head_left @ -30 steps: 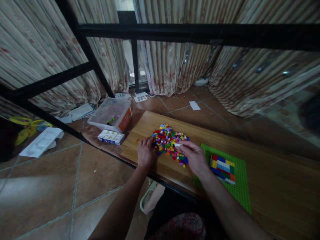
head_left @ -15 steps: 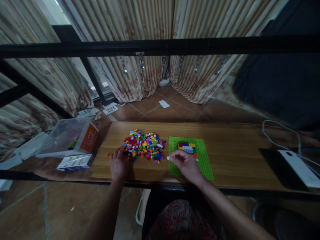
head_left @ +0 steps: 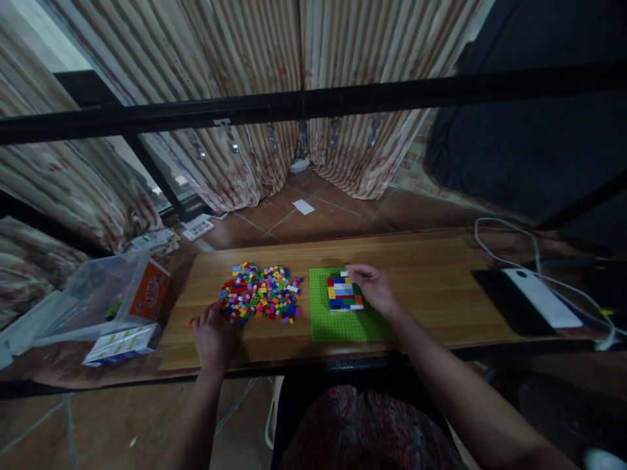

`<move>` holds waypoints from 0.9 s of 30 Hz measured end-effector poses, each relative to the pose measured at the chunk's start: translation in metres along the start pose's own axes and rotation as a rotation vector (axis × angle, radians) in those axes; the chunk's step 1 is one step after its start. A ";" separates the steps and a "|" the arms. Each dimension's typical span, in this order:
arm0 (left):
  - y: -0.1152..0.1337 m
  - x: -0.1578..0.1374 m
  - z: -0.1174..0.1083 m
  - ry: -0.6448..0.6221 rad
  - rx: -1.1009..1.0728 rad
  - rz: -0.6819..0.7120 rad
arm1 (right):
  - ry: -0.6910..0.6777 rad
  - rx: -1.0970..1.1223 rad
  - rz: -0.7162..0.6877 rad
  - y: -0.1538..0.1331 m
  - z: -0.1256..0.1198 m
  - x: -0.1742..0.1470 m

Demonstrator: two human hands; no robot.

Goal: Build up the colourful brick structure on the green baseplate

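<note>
Right hand [head_left: 375, 287]: while its thumb and forefinger are clamped together on a small white brick [head_left: 345, 273], the hand sits at the block's 2 o'clock.
White brick: at the 12 o'clock edge of the multicoloured brick block [head_left: 345, 294]; touching or just above, can't tell.
Left hand [head_left: 214, 335]: fingers bent, at 8 o'clock of the loose brick pile [head_left: 264, 294]; can't tell if they're apart or gripping anything.
Green studded baseplate [head_left: 321, 326]: on wooden tabletop [head_left: 421, 281], at pile's 3 o'clock; block stands on it.
Clear plastic bin [head_left: 98, 277]: pile's 9 o'clock; carton [head_left: 121, 344] at bin's 5 o'clock.
Drop risk: brick is tiny, fingertip hold only; a weak pinch could lose it.
Misfit risk: studs could seat crooked, fingers likely blocking the view.
Slide risk: off-centre pressing could shift baseplate; no hand visibly steadies it.
Scatter risk: a left-hand sweep could spread pile bricks.
</note>
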State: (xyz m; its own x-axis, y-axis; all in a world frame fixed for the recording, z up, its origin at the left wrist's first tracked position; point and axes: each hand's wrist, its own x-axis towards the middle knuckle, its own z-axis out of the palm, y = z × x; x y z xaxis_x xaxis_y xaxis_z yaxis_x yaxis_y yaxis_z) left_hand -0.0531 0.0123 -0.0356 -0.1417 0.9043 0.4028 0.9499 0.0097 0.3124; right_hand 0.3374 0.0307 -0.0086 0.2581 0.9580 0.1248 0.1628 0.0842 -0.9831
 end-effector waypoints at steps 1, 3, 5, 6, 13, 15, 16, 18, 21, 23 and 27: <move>0.000 0.000 0.000 0.001 0.002 0.000 | -0.008 0.019 0.010 0.004 0.005 0.003; -0.001 0.000 0.000 0.003 0.004 0.001 | -0.023 0.050 0.036 0.010 0.011 0.006; 0.000 0.000 0.000 -0.007 0.002 0.001 | -0.038 0.073 0.059 0.015 0.013 0.007; 0.000 0.000 0.000 -0.012 -0.001 0.000 | -0.047 0.083 0.069 0.016 0.012 0.007; 0.003 0.001 -0.003 -0.018 0.000 0.001 | -0.115 0.113 0.099 0.014 0.006 0.008; 0.003 0.001 -0.004 -0.015 -0.001 0.001 | -0.136 0.106 0.100 0.012 0.006 0.009; 0.003 0.001 -0.004 -0.015 -0.002 0.000 | -0.146 0.102 0.100 0.012 0.006 0.009; 0.003 0.001 -0.004 -0.012 -0.004 -0.002 | -0.167 0.093 0.101 0.011 0.005 0.009; 0.002 0.001 -0.003 -0.009 -0.004 0.006 | -0.197 0.081 0.100 0.011 0.003 0.010; 0.001 0.002 -0.002 -0.004 0.002 0.011 | -0.214 0.076 0.097 0.012 0.002 0.010; -0.002 0.002 0.000 0.006 0.006 0.017 | -0.245 0.068 0.096 0.015 0.000 0.012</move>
State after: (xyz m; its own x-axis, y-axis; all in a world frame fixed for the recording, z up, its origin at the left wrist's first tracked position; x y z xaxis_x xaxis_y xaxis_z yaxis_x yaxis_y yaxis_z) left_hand -0.0547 0.0139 -0.0357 -0.1268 0.9017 0.4134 0.9538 -0.0037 0.3005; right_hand 0.3431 0.0429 -0.0214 0.0295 0.9996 0.0022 0.0823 -0.0003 -0.9966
